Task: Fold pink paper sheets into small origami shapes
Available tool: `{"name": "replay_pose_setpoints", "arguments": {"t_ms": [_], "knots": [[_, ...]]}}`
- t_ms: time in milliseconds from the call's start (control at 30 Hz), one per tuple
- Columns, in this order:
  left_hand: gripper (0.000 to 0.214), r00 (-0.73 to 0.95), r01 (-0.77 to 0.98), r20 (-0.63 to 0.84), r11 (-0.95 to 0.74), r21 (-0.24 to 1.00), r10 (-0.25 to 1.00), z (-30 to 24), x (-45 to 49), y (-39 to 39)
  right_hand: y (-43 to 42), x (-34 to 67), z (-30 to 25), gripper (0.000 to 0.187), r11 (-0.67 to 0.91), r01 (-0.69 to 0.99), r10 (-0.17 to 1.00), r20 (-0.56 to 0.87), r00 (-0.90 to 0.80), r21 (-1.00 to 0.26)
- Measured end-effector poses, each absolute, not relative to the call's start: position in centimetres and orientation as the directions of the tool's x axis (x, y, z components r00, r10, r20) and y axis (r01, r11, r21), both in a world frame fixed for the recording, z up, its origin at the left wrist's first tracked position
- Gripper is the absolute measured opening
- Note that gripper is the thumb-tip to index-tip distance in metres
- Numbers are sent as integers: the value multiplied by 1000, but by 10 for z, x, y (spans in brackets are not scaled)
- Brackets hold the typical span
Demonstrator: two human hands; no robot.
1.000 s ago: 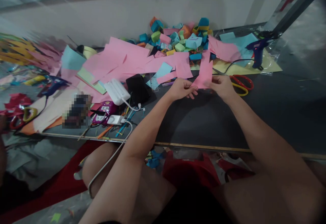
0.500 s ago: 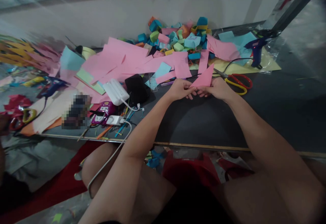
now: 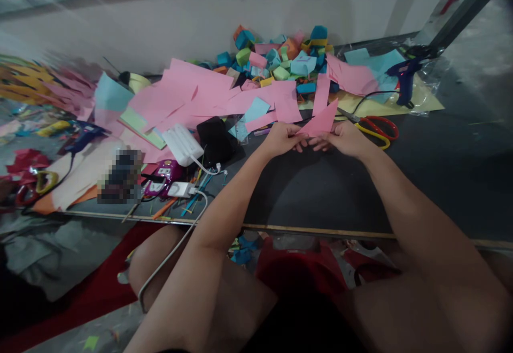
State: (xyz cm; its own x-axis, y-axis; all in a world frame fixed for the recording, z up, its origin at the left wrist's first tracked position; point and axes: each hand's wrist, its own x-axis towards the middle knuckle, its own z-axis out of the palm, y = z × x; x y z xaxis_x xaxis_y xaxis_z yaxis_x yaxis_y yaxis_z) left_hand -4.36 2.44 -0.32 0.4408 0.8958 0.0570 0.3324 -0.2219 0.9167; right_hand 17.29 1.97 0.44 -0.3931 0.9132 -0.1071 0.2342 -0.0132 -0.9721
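A pink piece of folded paper (image 3: 321,120) with a pointed top is held between my two hands, just above the dark table (image 3: 312,192). My left hand (image 3: 281,139) pinches its lower left edge between thumb and fingers. On the other side, my right hand (image 3: 348,138) grips the lower right part, thumb on top. The fingertips of both hands nearly meet below the paper. Right beside my right hand lie scissors (image 3: 379,130) with red and yellow handles. Pink paper strips (image 3: 321,94) lie just beyond the held piece.
Small folded paper pieces (image 3: 280,59) in several colours are heaped by the wall. A blue glue gun (image 3: 405,81) stands at the right, another glue gun (image 3: 83,136) at the left. Pink sheets (image 3: 188,88), a white power bank (image 3: 182,144) and a charging cable (image 3: 172,265) occupy the left.
My right hand has shifted slightly right and its fingers have spread a little from the left hand's. The paper stays between both hands. A person's hand at the far left has drawn back.
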Motion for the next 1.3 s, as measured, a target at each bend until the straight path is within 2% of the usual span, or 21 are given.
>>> {"name": "replay_pose_setpoints", "arguments": {"t_ms": [200, 267, 333, 367, 433, 633, 733, 833, 900, 1000, 1100, 1200, 1300], "knots": [[34, 461, 358, -7, -178, 917, 887, 1, -45, 24, 23, 181, 6, 38, -89, 161, 871, -155, -466, -983], [30, 427, 413, 83, -276, 868, 900, 1, -45, 24, 22, 180, 5, 37, -99, 173, 870, -170, -463, -980], [26, 361, 426, 253, -400, 812, 898, 2, -42, 22, 19, 174, 3, 33, -107, 192, 868, -186, -461, -976], [31, 327, 408, 316, -435, 803, 891, 2, -41, 21, 17, 171, 3, 30, -108, 202, 863, -193, -467, -973], [39, 289, 328, 344, -430, 841, 893, 4, -36, 18, 12, 163, 3, 30, -108, 216, 840, -205, -502, -970], [19, 241, 127, 275, -311, 942, 931, 6, -30, 14, 3, 153, 8, 56, -107, 271, 680, -269, -682, -957], [15, 167, 77, 268, -283, 956, 949, 4, -31, 15, 4, 154, 9, 61, -112, 286, 660, -286, -695, -952], [16, 77, 40, 264, -268, 963, 961, 1, -32, 19, 4, 154, 7, 63, -142, 248, 710, -273, -649, -958], [22, 7, 48, 238, -238, 970, 971, -2, -34, 23, 4, 153, 7, 62, -139, 196, 789, -228, -571, -971], [35, -54, 52, 208, -205, 977, 977, -7, -37, 27, 5, 151, 6, 60, -64, 172, 889, -135, -437, -983], [46, -69, 33, 212, -210, 977, 975, -9, -37, 28, 8, 152, 1, 62, 43, 203, 933, -33, -358, -978], [55, 29, 28, 171, -172, 985, 985, -8, -35, 27, 13, 154, -5, 64, 127, 203, 968, 77, -241, -971], [53, 177, 130, 115, -139, 982, 977, -8, -32, 25, 16, 155, -9, 66, 155, 178, 977, 124, -175, -972]]}}
